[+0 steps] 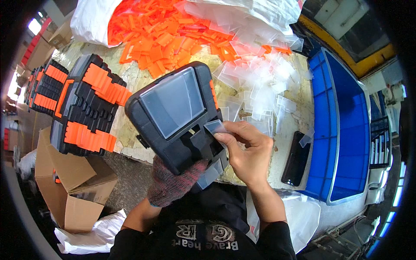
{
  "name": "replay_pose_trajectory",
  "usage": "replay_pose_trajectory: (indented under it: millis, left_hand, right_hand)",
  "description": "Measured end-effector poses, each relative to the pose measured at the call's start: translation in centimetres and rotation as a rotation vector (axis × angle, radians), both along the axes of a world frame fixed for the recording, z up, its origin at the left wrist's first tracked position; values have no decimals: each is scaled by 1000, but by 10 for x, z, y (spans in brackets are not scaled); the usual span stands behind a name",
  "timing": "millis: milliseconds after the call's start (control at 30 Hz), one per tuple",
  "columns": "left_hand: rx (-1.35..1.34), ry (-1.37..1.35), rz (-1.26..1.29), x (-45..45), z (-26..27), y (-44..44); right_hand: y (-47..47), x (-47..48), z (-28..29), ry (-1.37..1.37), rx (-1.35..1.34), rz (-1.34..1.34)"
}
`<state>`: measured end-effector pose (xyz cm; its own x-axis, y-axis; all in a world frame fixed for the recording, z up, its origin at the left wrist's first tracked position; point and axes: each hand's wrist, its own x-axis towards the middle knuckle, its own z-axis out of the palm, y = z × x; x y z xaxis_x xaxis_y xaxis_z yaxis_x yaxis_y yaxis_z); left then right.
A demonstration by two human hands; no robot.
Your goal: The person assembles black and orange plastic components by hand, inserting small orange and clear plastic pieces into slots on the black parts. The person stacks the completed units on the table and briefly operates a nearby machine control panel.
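A black plastic case lid (172, 151) is tilted in front of my body, with a large clear window panel (175, 104) set in it and an orange latch (214, 94) on its right edge. My left hand (175, 185), in a grey and red knit glove, grips the lid's lower edge. Between the thumb and fingers of my bare right hand (248, 149) is a small clear plastic panel (213, 126), held at a rectangular opening in the lid. More clear panels (213, 174) show beside my gloved fingers, though what supports them is hidden.
Orange plastic latches (162, 48) spill from a white sack (91, 22) at the back. Loose clear panels (263, 87) lie to their right. Stacked black cases (94, 107) stand left, above an open cardboard box (68, 182). A smartphone (295, 159) lies beside a blue crate (321, 130).
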<state>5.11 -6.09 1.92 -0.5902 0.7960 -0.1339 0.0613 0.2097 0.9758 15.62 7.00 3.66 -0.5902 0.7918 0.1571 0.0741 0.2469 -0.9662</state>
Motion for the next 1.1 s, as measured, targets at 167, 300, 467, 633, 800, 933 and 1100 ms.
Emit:
replay_pose_trajectory:
  millis: [167, 300, 467, 633, 800, 933, 1100]
  left_hand:
    - [107, -261, 78, 0, -3, -5]
    - [178, -335, 175, -6, -13, -7]
    - [365, -658, 76, -26, -24, -22]
    - [379, -895, 68, -64, -36, -34]
    - [358, -1021, 183, -99, -39, -27]
    - [155, -669, 148, -99, -44, -27]
    - [29, -763, 135, -95, -64, -27]
  right_hand:
    - [-16, -16, -13, 70, -142, -127]
    - [-16, -19, -9, -36, 279, -33]
    - [-1, -36, 1, -32, 8, 155]
    - [-2, -82, -4, -144, -256, 481]
    - [48, -148, -1, -539, 34, 785]
    - [93, -248, -3, -407, 558, 489]
    - [82, -421, -47, -440, 834, 584]
